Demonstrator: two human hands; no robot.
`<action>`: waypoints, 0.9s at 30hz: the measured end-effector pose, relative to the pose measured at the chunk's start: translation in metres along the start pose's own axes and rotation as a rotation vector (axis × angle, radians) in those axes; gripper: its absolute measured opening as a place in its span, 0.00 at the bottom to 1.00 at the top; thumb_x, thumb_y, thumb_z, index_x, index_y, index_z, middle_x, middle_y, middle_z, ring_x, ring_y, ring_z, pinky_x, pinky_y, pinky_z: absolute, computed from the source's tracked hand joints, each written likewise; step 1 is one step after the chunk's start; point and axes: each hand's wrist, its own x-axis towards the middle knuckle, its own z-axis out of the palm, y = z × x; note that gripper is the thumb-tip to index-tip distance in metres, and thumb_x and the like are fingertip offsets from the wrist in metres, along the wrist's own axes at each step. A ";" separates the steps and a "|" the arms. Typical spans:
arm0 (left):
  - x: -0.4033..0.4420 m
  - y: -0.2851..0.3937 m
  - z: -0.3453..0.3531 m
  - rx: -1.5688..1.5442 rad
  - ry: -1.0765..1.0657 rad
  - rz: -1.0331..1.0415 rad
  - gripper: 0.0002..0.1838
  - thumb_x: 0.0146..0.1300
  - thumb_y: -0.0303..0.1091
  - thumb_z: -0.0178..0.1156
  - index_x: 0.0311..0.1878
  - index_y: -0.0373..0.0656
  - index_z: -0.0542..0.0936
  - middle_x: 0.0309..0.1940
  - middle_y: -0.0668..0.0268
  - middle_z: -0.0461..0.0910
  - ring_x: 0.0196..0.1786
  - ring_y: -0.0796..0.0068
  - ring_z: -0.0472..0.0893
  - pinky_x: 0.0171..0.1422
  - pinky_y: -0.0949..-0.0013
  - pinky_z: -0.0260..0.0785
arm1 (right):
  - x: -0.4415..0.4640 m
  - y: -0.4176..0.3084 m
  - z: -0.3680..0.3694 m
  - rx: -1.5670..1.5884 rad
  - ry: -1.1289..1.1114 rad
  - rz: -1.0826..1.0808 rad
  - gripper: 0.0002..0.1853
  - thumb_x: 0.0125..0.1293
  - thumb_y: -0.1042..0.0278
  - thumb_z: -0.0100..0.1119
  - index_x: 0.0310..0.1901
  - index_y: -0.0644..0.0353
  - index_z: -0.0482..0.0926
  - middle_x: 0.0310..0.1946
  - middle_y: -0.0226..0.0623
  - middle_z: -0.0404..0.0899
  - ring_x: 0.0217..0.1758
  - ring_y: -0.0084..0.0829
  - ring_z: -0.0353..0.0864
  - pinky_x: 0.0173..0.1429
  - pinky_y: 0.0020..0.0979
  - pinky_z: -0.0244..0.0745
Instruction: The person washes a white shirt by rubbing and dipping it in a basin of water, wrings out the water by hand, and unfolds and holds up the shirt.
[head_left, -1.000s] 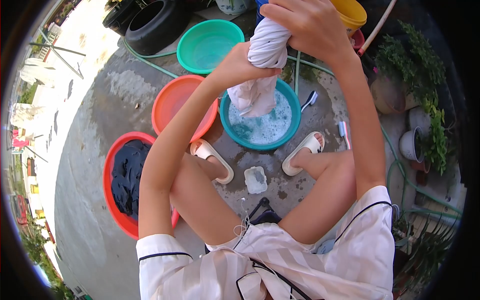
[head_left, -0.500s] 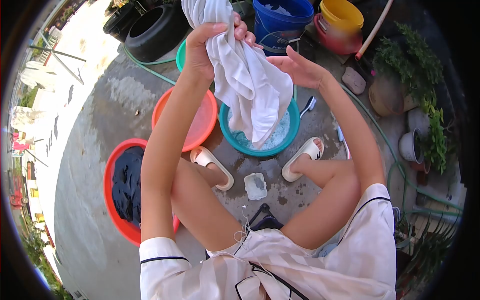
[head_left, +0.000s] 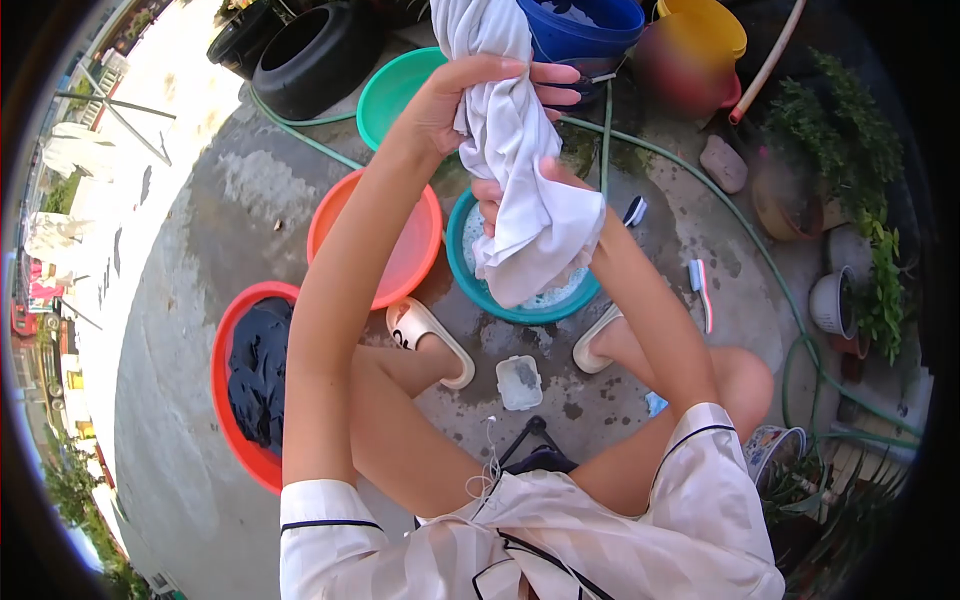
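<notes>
A long white cloth [head_left: 505, 125] hangs twisted and bunched above the teal basin [head_left: 540, 314] of sudsy water. My left hand [head_left: 445, 100] grips it near the top, with the thumb across the front and fingertips showing past the far side. Lower down, my right hand [head_left: 565, 178] is wrapped around the same cloth, its fingers showing at the left edge and the thumb at the right. The cloth's loose end spreads over the right wrist and the basin. What the cloth is exactly cannot be made out.
An orange-red basin [head_left: 222, 400] with dark wet fabric [head_left: 262, 375] stands left, near a second red basin [head_left: 317, 230] and a green basin [head_left: 368, 105]. Scrub brushes [head_left: 704, 295], a small clear tub [head_left: 520, 383], a green hose [head_left: 725, 198], a blue bucket [head_left: 580, 40] and potted plants surround me.
My right hand, open beside the cloth before, has come in and closed around its lower part. My left hand has moved slightly right and down with the cloth.
</notes>
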 end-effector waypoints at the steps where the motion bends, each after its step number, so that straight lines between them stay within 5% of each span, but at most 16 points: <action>1: 0.002 -0.001 -0.007 -0.021 0.060 -0.040 0.09 0.51 0.32 0.57 0.35 0.39 0.76 0.38 0.53 0.78 0.39 0.59 0.80 0.46 0.59 0.73 | 0.001 0.001 0.000 -0.080 0.253 0.062 0.35 0.48 0.46 0.66 0.52 0.59 0.64 0.41 0.39 0.71 0.39 0.28 0.75 0.39 0.30 0.72; 5: 0.007 -0.010 -0.012 0.146 0.260 -0.027 0.11 0.44 0.27 0.64 0.31 0.31 0.76 0.22 0.59 0.76 0.22 0.69 0.77 0.28 0.69 0.70 | 0.014 -0.017 0.032 -0.552 0.556 0.146 0.28 0.48 0.57 0.69 0.46 0.60 0.67 0.35 0.33 0.74 0.36 0.22 0.74 0.35 0.25 0.71; 9: 0.015 -0.035 -0.021 0.492 0.462 0.037 0.12 0.42 0.30 0.63 0.28 0.31 0.77 0.21 0.57 0.78 0.24 0.67 0.78 0.28 0.67 0.70 | 0.023 0.003 -0.004 -0.917 0.780 0.018 0.23 0.49 0.63 0.66 0.46 0.60 0.70 0.34 0.30 0.76 0.35 0.21 0.75 0.38 0.26 0.71; 12: 0.027 -0.071 -0.050 0.962 0.684 0.098 0.17 0.39 0.35 0.63 0.27 0.29 0.77 0.23 0.50 0.79 0.26 0.61 0.80 0.32 0.64 0.71 | 0.024 0.014 -0.060 -1.264 0.824 0.143 0.21 0.47 0.61 0.66 0.43 0.60 0.74 0.34 0.35 0.77 0.36 0.27 0.77 0.41 0.29 0.71; 16: 0.033 -0.097 -0.053 1.327 0.765 -0.087 0.18 0.40 0.37 0.59 0.33 0.32 0.79 0.28 0.46 0.79 0.35 0.51 0.80 0.39 0.60 0.72 | 0.022 0.030 -0.087 -1.474 0.989 0.346 0.33 0.40 0.39 0.62 0.42 0.60 0.78 0.41 0.50 0.78 0.47 0.41 0.78 0.48 0.37 0.72; 21: 0.029 -0.141 -0.069 1.507 0.815 -0.260 0.16 0.42 0.35 0.55 0.33 0.34 0.78 0.30 0.45 0.78 0.35 0.49 0.80 0.39 0.56 0.72 | 0.029 0.065 -0.112 -1.509 1.153 0.578 0.38 0.42 0.32 0.55 0.47 0.58 0.77 0.46 0.50 0.76 0.53 0.45 0.74 0.52 0.38 0.71; 27: 0.022 -0.147 -0.078 1.494 0.859 -0.328 0.17 0.43 0.36 0.54 0.35 0.34 0.78 0.29 0.45 0.78 0.35 0.49 0.80 0.39 0.56 0.72 | 0.032 0.068 -0.117 -1.503 1.045 0.658 0.39 0.43 0.32 0.54 0.50 0.58 0.74 0.47 0.51 0.75 0.54 0.45 0.73 0.53 0.37 0.70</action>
